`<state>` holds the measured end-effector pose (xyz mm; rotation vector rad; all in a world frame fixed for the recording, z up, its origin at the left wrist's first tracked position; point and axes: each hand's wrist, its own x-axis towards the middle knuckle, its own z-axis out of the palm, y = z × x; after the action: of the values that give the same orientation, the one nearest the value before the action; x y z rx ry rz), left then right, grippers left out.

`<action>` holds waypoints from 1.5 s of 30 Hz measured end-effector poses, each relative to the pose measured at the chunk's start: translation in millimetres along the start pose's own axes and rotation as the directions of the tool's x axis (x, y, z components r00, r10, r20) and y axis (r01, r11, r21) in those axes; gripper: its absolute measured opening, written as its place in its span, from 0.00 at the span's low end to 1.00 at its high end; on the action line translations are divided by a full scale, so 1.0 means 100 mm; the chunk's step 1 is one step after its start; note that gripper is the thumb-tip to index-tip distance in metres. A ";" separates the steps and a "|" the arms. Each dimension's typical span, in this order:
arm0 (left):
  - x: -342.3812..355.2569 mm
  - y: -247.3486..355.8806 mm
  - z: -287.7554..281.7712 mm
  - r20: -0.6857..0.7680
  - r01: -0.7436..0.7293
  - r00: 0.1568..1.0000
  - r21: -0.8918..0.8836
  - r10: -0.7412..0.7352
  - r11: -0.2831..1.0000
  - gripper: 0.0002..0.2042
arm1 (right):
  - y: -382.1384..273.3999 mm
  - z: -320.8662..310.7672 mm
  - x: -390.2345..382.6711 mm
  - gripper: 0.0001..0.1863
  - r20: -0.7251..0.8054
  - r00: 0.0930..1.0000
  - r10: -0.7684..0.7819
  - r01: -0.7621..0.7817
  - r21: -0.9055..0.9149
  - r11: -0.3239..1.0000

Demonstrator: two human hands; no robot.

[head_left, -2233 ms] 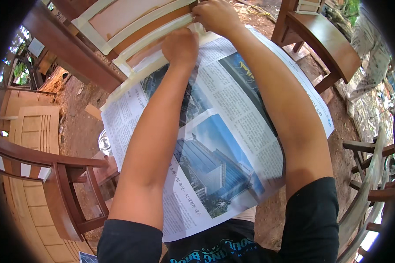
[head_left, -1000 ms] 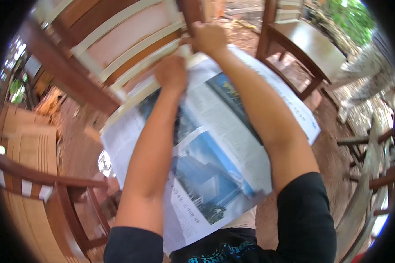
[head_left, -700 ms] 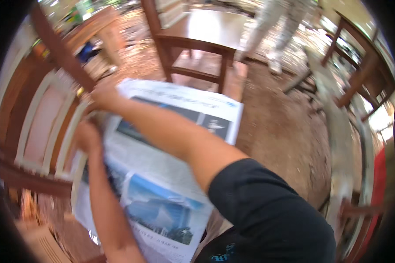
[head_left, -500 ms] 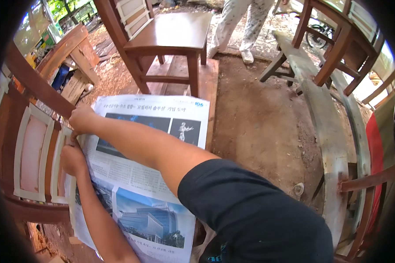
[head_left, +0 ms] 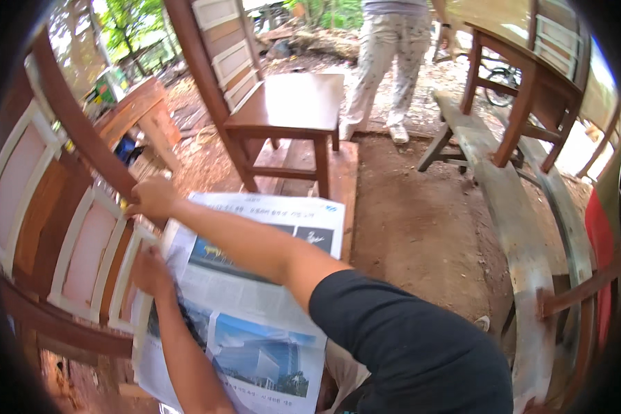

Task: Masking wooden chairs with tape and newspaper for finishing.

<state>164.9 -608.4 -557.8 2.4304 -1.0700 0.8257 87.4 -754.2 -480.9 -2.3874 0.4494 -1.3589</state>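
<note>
A printed newspaper sheet (head_left: 265, 290) lies spread in front of me, its left edge against a brown wooden chair back (head_left: 41, 238). Pale tape borders the panels of that back. My right hand (head_left: 153, 199) is closed at the sheet's far left corner, fingertips beside the chair's post. Just nearer to me, my left hand (head_left: 152, 272) is curled at the sheet's left edge, against the lowest taped panel. What either set of fingers pinches is too small or hidden to make out. My right forearm crosses over the sheet.
Beyond the newspaper stands a glossy brown chair (head_left: 286, 100) on a plank. To the right runs a long wooden bench (head_left: 497, 172) with another chair (head_left: 524, 90) on it. A person in pale patterned trousers (head_left: 390, 65) stands at the back. A wooden table (head_left: 134, 107) is far left.
The view has tilted up, so the scene sits lower and further right in the picture. Both hands stay at the newspaper's left edge by the chair back; the left hand's fingers have shifted slightly.
</note>
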 end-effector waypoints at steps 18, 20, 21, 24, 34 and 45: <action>0.00 -0.05 -0.16 0.101 0.181 0.979 -0.065 -0.174 0.981 0.17 | -0.06 0.26 -0.16 0.30 0.438 0.896 0.067 0.108 -0.362 0.926; 0.00 -0.08 -0.15 0.090 0.189 0.979 -0.055 -0.184 0.980 0.17 | -0.21 0.22 -0.13 0.28 0.414 0.905 0.096 0.081 -0.390 0.917; 0.01 -0.09 -0.14 0.089 0.178 0.981 -0.066 -0.172 0.982 0.17 | -0.22 0.21 -0.12 0.27 0.364 0.928 0.082 0.081 -0.411 0.908; 0.02 -0.10 -0.13 0.093 0.161 0.984 -0.078 -0.154 0.984 0.17 | -0.22 0.20 -0.14 0.27 0.312 0.947 0.079 0.038 -0.352 0.935; 0.03 -0.15 -0.14 0.104 0.182 0.980 -0.092 -0.172 0.979 0.18 | -0.21 0.27 -0.07 0.40 0.282 0.954 0.106 -0.052 -0.193 0.980; 0.04 -0.07 -0.12 0.100 0.183 0.980 -0.126 -0.171 0.975 0.22 | 0.11 0.41 -0.31 0.39 0.261 0.959 0.108 -0.076 -0.129 0.989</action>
<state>168.0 -599.3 -546.5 2.4240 -0.8922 0.5747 106.7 -744.6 -529.0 -2.5619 0.5693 -0.9754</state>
